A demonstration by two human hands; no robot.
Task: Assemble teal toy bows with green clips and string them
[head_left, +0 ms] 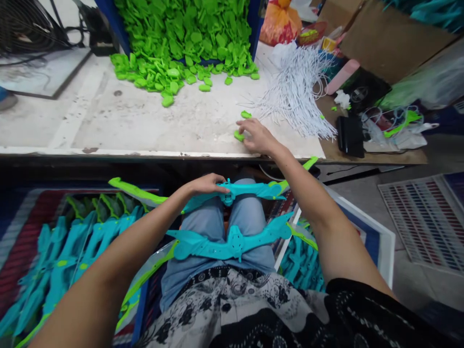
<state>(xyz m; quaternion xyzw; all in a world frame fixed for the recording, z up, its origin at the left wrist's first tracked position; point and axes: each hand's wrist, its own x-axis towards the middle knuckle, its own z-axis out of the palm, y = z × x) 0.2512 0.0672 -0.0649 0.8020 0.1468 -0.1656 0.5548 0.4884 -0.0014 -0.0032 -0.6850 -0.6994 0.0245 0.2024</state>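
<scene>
Across my knees lies a turquoise toy bow (250,189) with lime-green limbs. My left hand (207,184) grips it near its middle, thumb on top and the other fingers partly hidden. A second turquoise toy bow (212,249) rests closer to me on my thighs, untouched. At the table's front edge my right hand (256,136) has its thumb and fingers closed around a small green plastic piece (238,136). Another small green piece (246,114) lies just beyond those fingers.
A blue bin (256,29) spills green pieces (174,72) onto the white table (90,116). White cords (297,92) are heaped at right, beside a black box (350,136). Turquoise bows (68,251) stack at my left; a white-rimmed crate (388,251) with turquoise parts stands right.
</scene>
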